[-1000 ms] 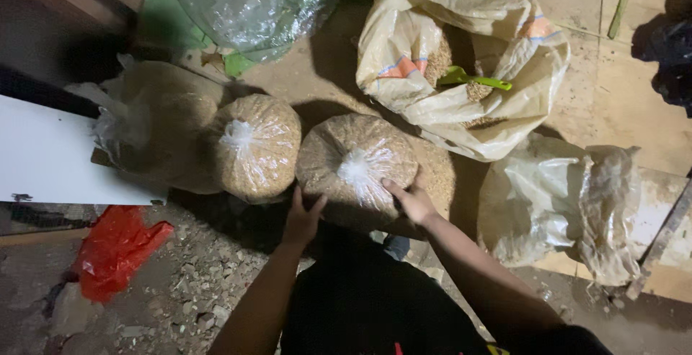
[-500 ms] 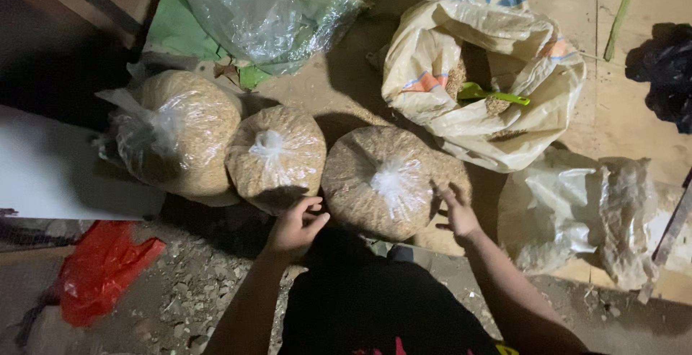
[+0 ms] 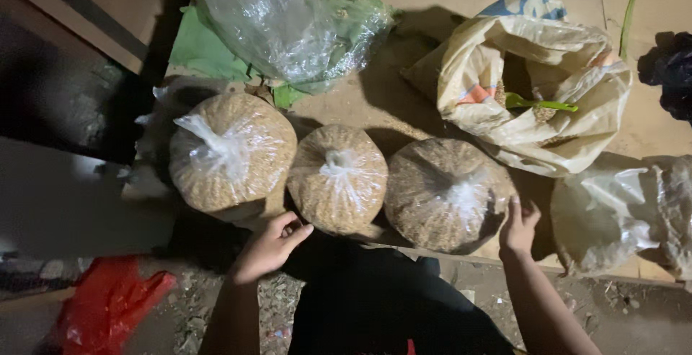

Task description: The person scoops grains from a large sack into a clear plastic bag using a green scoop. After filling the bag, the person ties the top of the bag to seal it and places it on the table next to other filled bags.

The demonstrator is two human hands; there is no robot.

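On the wooden boards (image 3: 346,106), three tied clear bags of grain sit in a row. Right hand (image 3: 519,227) rests flat, fingers loose, against the right grain bag (image 3: 443,193). Left hand (image 3: 270,245) half-curled, gripping nothing, just under the middle grain bag (image 3: 337,178). Left grain bag (image 3: 229,154) touches the middle one. Open woven sack (image 3: 537,85) holds a green scoop (image 3: 537,103).

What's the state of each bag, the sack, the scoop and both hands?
Left grain bag: tied shut, full.
Middle grain bag: tied shut, full.
Right grain bag: tied shut, full.
Woven sack: open, grain inside.
Green scoop: lying in the sack.
Left hand: empty, at the middle bag's near edge.
Right hand: open, against the right bag.
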